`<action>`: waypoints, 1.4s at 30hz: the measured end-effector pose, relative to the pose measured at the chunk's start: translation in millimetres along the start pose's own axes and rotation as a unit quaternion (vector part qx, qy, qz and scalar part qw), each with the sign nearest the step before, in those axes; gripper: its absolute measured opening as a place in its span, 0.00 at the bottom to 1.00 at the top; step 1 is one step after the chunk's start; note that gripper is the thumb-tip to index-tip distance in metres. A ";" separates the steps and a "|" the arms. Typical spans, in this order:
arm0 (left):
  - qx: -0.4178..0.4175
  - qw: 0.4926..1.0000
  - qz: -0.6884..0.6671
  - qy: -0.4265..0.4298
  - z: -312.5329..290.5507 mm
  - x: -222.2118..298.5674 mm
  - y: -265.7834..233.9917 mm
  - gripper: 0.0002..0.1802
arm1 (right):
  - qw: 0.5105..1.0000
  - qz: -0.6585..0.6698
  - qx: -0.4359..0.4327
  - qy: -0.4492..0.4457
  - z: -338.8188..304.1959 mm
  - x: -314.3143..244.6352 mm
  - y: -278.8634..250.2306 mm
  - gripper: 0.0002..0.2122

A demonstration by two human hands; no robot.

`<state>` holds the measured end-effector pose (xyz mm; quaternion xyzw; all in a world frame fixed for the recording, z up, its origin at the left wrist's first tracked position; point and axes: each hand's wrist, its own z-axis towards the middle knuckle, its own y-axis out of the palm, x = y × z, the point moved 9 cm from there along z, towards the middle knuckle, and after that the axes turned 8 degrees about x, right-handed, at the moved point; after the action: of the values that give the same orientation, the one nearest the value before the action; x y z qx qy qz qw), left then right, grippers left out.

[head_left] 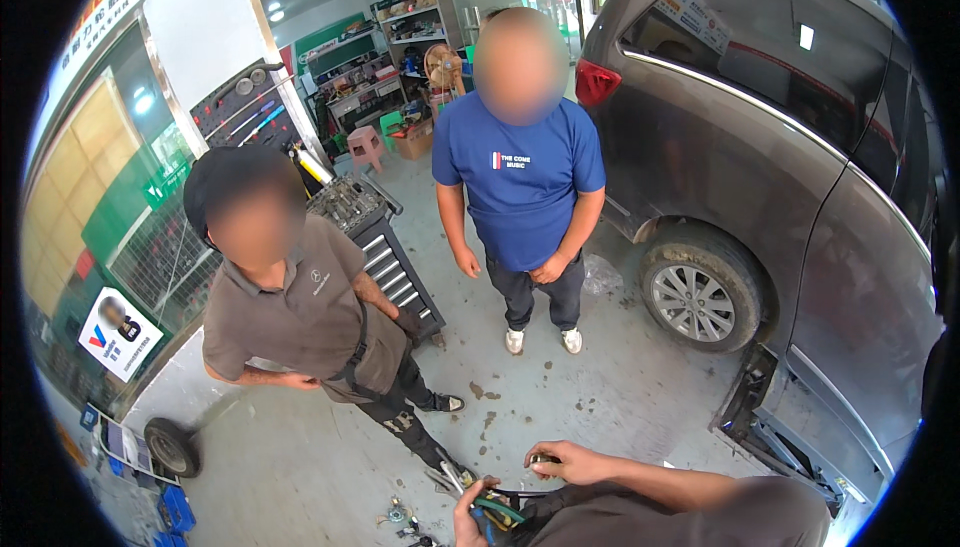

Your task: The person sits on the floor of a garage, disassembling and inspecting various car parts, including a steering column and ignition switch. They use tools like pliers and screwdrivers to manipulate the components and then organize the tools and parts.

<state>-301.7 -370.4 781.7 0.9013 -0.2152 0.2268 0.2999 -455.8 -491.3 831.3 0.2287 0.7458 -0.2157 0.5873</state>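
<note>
My left hand [468, 519] is at the lower edge of the head view, closed around a bunch of hand tools. Silvery metal shafts [452, 474] stick up from it, and a green handle [502, 510] and a blue handle [482, 524] show beside the fingers. Their exact kinds are hard to make out. My right hand [575, 464] reaches in from the right, a little above and to the right of the left one. Its fingers curl around a small dark round piece [545, 459]. Small metal parts [398, 512] lie on the floor left of my hands.
Two people stand facing me: one in a brown shirt [300, 317], close on the left, one in a blue T-shirt [520, 167] farther back. A grey van [720, 117] fills the right side. Behind are a tool cabinet [400, 272] and shelves [412, 27]; a loose tyre [172, 447] stands left.
</note>
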 end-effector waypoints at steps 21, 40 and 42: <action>0.092 0.993 -0.065 0.028 10.1 27.1 -16.9 0.12 | 0.999 0.037 -0.006 0.019 26.0 -16.2 13.0 0.16; 0.088 0.994 -0.060 -0.001 61.9 33.8 70.8 0.21 | 0.926 0.361 -0.019 0.106 86.2 9.0 -63.8 0.16; 0.072 0.996 -0.054 -0.004 75.4 33.9 81.7 0.20 | 0.926 0.350 -0.023 0.138 93.0 10.5 -76.9 0.20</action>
<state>-296.1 -486.5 782.1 0.9317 -0.1510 0.2214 0.2451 -431.3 -607.0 805.0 0.4889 0.6967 0.0544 0.5221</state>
